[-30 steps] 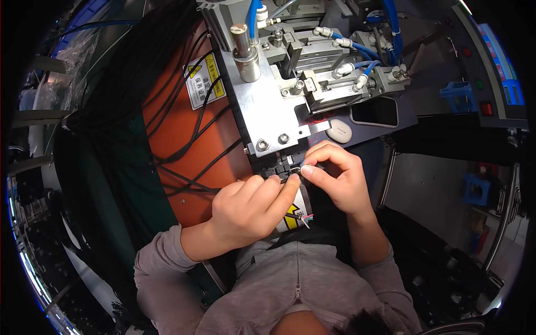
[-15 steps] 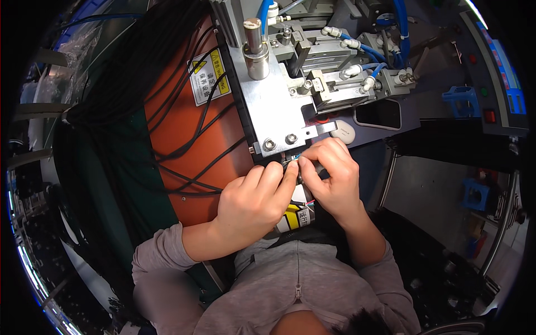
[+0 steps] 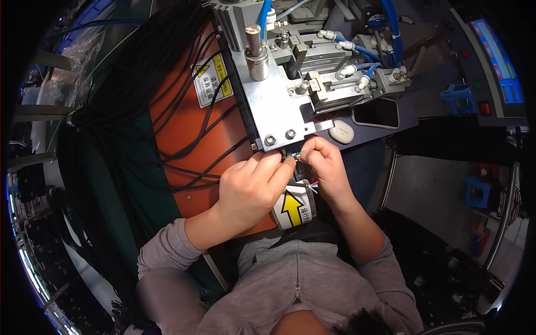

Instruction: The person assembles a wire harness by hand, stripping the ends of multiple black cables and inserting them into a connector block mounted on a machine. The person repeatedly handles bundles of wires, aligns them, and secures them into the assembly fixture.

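Observation:
Just below the front edge of a bright metal plate, both my hands are closed in pinches around small coloured wires. My left hand holds them from the left, thumb and forefinger pressed together close to the plate. Opposite it, my right hand pinches the wires' right side with its fingertips. What lies between the fingertips is tiny and partly hidden. A second black cable end with bared coloured strands hangs just below the hands, over a white label with a yellow arrow.
Metal cylinders with blue air hoses fill the far side of the machine. Black cables run across the orange panel at left. Right of the plate are a round white case and a dark tray-like frame. A lit screen stands far right.
My right hand has shifted slightly left and turned, its fingers more curled. My left hand stays at the wires. More of the yellow arrow label shows between my hands.

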A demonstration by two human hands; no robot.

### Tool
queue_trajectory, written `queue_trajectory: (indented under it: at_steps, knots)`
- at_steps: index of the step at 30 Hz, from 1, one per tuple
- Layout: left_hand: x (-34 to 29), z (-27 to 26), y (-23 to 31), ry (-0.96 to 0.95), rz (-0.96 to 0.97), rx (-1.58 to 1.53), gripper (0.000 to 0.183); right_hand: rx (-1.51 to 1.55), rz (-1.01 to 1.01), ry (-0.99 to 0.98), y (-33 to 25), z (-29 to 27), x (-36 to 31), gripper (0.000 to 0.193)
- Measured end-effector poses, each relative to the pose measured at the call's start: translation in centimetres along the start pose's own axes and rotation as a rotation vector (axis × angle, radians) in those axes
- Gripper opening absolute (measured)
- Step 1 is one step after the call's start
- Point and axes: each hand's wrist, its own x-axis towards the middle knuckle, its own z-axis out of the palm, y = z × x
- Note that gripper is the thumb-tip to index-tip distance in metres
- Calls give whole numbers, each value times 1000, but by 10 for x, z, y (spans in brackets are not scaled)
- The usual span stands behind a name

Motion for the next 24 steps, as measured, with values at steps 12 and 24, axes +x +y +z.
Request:
queue_trajectory:
  at_steps: [12, 24]
  knots:
    - [-9, -14, 15, -137, -61, 286, 16, -300, -374, 151, -7, 8, -6, 8]
    - [0, -25, 6, 152, 162, 8, 26, -431, -936, -186, -41, 0, -23, 18]
